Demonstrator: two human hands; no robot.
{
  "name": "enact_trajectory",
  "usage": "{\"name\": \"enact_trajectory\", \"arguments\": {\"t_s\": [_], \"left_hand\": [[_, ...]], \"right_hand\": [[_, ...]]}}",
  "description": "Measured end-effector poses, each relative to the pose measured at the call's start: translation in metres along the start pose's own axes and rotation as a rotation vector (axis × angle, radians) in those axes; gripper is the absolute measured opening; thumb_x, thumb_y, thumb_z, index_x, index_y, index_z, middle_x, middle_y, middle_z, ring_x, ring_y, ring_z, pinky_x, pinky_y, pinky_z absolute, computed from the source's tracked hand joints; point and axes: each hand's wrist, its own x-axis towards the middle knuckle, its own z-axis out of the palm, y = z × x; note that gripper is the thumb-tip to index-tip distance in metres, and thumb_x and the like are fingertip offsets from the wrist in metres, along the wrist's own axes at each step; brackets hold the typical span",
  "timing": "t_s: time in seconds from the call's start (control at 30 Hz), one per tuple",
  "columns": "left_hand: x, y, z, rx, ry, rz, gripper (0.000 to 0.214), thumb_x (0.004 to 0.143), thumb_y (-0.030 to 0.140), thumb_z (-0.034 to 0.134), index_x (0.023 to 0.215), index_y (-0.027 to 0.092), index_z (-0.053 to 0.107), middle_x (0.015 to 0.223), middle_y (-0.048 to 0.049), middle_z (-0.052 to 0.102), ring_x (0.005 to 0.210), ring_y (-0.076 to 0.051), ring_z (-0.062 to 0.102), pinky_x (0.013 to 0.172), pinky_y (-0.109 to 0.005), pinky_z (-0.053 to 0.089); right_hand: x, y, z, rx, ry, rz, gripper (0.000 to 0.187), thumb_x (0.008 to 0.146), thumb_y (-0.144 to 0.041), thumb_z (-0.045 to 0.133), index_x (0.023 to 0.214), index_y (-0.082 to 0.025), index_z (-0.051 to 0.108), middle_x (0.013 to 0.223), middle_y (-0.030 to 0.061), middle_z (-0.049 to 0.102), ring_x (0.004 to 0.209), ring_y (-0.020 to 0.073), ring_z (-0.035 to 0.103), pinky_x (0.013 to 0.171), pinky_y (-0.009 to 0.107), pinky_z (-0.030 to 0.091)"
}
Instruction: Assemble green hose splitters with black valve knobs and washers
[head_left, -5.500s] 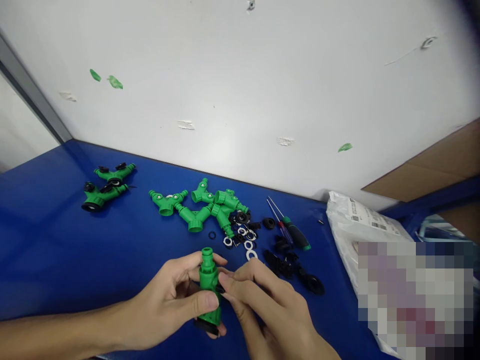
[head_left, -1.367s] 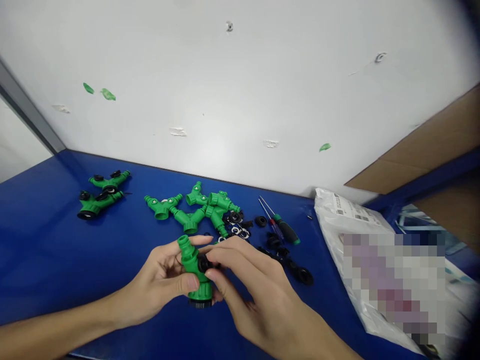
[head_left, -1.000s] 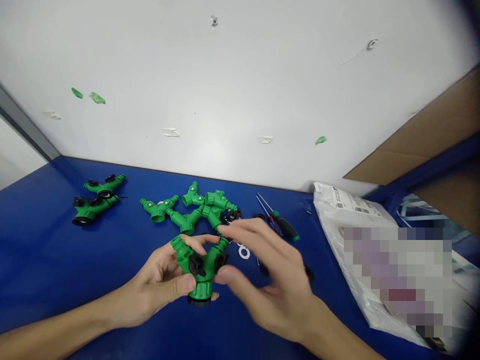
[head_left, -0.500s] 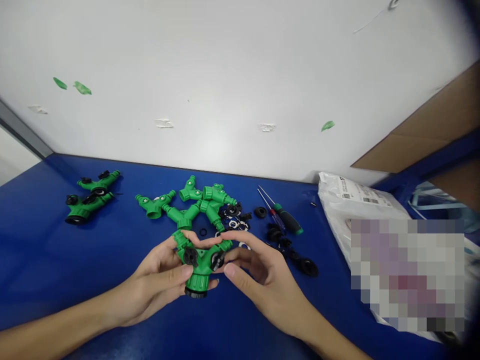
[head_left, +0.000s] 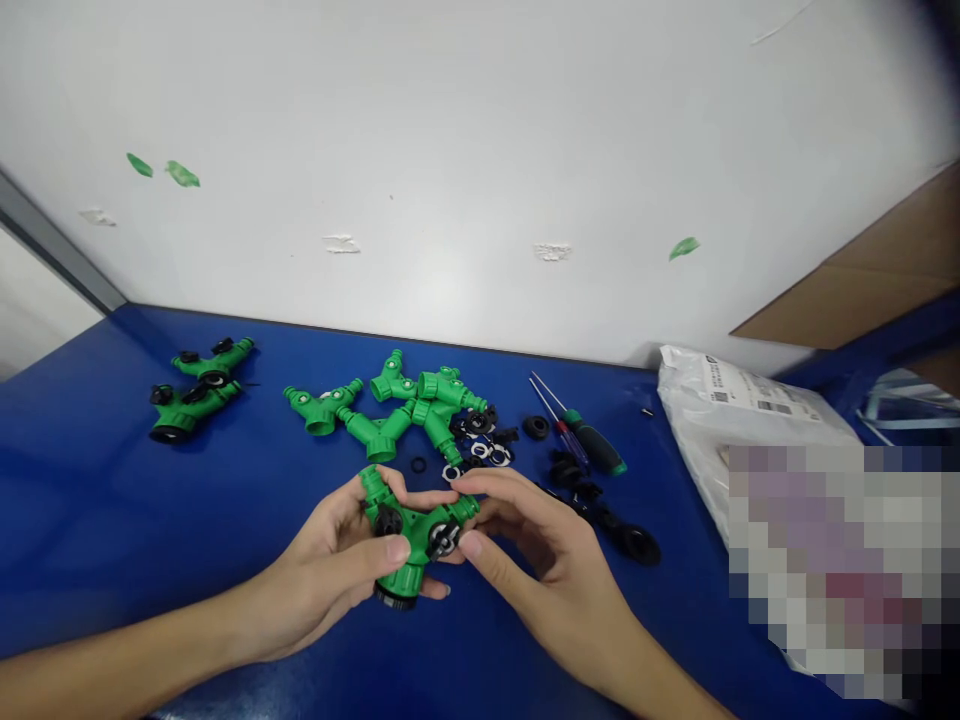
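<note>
**Green Y hose splitter (head_left: 411,545) held between both hands**

Your left hand (head_left: 319,570) takes it from the left: the fingers curl around the body and the thumb lies across the front, just below the left black knob (head_left: 388,520). Your right hand (head_left: 555,560) comes in from the right, its fingers closed on the end of the right branch, the thumb beside the right black knob (head_left: 444,540). The stem points down the frame toward you and ends in a black collar (head_left: 395,598); the branches spread to the upper left and right. The splitter sits at lower centre, above the blue worktop (head_left: 97,520), about equally near each hand. Beyond it lie more green splitter bodies (head_left: 379,410) and black and white washers (head_left: 480,452).
</note>
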Motion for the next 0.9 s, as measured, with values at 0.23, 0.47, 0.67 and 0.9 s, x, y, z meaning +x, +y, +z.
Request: {"name": "enact_trajectory", "arguments": {"t_s": [0.23, 0.47, 0.67, 0.9], "left_hand": [[0.000, 0.006, 0.000, -0.051, -0.053, 0.003, 0.023, 0.085, 0.018, 0.073, 0.104, 0.022, 0.059, 0.131, -0.0093, 0.067, 0.114, -0.035, 0.067, 0.093, -0.049, 0.054], [0.002, 0.006, 0.003, -0.012, 0.059, -0.006, 0.014, 0.090, 0.025, 0.067, 0.097, 0.020, 0.056, 0.123, -0.0125, 0.071, 0.101, -0.033, 0.074, 0.081, -0.045, 0.060], [0.001, 0.006, 0.002, 0.015, 0.050, 0.008, 0.019, 0.088, 0.027, 0.070, 0.098, 0.020, 0.056, 0.122, -0.0137, 0.072, 0.101, -0.034, 0.074, 0.081, -0.044, 0.061], [-0.002, 0.007, -0.002, -0.003, 0.081, 0.052, 0.013, 0.090, 0.028, 0.068, 0.099, 0.022, 0.061, 0.131, -0.0128, 0.067, 0.107, -0.036, 0.071, 0.078, -0.044, 0.061]], "right_hand": [[0.000, -0.001, -0.004, -0.073, 0.006, -0.046, 0.022, 0.092, -0.021, 0.062, 0.113, -0.026, 0.065, 0.108, 0.0045, 0.066, 0.078, 0.0131, 0.068, 0.073, 0.029, 0.060], [-0.001, -0.001, -0.007, -0.141, 0.015, -0.047, 0.021, 0.095, -0.023, 0.059, 0.114, -0.026, 0.065, 0.102, 0.0046, 0.067, 0.079, 0.0146, 0.067, 0.074, 0.029, 0.058], [0.007, -0.004, -0.020, -0.288, 0.106, -0.123, 0.018, 0.095, -0.023, 0.058, 0.112, -0.023, 0.065, 0.095, 0.0048, 0.068, 0.074, 0.0151, 0.066, 0.066, 0.027, 0.055], [0.020, -0.001, -0.042, -0.675, 0.141, -0.313, 0.011, 0.095, -0.017, 0.055, 0.092, -0.020, 0.065, 0.088, 0.0066, 0.067, 0.078, 0.0190, 0.063, 0.072, 0.034, 0.055]]}}
